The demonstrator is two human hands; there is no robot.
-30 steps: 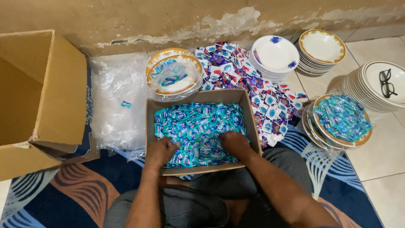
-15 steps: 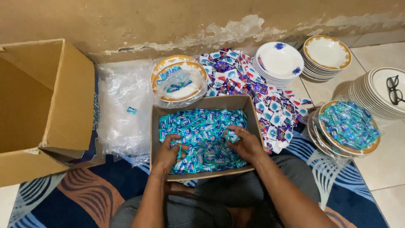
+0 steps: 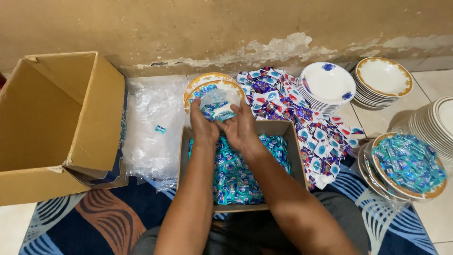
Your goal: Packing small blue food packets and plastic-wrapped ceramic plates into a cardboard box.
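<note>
A shallow cardboard box (image 3: 285, 130) full of small teal-wrapped candies (image 3: 236, 177) lies in front of me. My left hand (image 3: 204, 126) and my right hand (image 3: 241, 128) are cupped together over the box's far edge, holding a scoop of teal candies (image 3: 216, 111) between them. Just beyond the hands is a gold-rimmed plate (image 3: 213, 86) in a clear plastic bag, with a few candies in it.
A big open cardboard box (image 3: 56, 123) stands at the left, clear plastic bags (image 3: 153, 127) beside it. Purple-and-white candy packets (image 3: 292, 108) lie spread on the floor. Plate stacks (image 3: 358, 82) sit at the right, one bagged plate of teal candies (image 3: 408, 165) among them.
Both hands were buried in the candies in the box; they have risen and moved forward together with a scoop of candies toward the bagged plate.
</note>
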